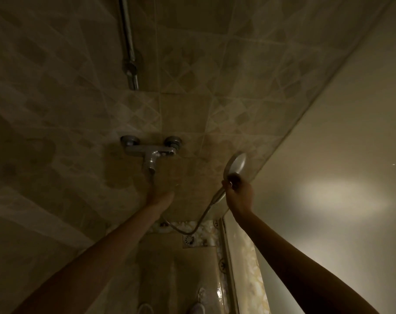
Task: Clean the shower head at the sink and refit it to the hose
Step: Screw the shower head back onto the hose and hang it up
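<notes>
In the dim shower, my right hand (239, 192) grips the handle of the round chrome shower head (236, 164), which points up near the right-hand corner of the tiled wall. The metal hose (200, 219) hangs from the handle's lower end, loops down and runs left behind my left forearm. My left hand (157, 194) reaches up with straight fingers to the lever of the chrome mixer tap (150, 152) on the wall; the fingertips touch the lever's lower end.
A chrome riser pipe (130, 53) runs up the tiled wall above the tap. A square floor drain (189, 240) sits below the hose loop. A pale panel (328, 177) with a metal frame (228, 257) closes the right side. My shoes (197, 308) show at the bottom.
</notes>
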Action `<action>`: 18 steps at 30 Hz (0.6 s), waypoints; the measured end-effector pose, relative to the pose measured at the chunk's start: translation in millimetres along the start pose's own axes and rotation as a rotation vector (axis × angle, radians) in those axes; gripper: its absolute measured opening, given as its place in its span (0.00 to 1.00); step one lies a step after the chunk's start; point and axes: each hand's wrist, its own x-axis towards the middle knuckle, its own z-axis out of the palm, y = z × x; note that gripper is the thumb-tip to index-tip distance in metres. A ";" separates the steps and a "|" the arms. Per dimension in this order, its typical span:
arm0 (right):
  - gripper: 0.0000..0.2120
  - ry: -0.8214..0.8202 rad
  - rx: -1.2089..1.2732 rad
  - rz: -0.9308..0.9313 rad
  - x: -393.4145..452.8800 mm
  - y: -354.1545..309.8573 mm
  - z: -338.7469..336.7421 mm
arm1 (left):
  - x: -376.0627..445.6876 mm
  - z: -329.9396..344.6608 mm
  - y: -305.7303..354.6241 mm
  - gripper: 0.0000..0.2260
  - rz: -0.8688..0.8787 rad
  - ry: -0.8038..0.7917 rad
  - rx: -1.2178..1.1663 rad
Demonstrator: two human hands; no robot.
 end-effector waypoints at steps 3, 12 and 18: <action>0.09 -0.013 0.050 -0.066 3.6 -23.4 -7.4 | -19.0 10.9 33.9 0.10 0.186 -0.140 0.072; 0.05 -0.193 0.209 -0.195 15.3 -103.2 -44.5 | -59.2 7.7 120.4 0.20 0.605 -0.208 -0.041; 0.10 -0.290 0.331 -0.272 19.4 -156.7 -65.1 | -68.3 -17.8 140.0 0.08 0.732 -0.238 -0.154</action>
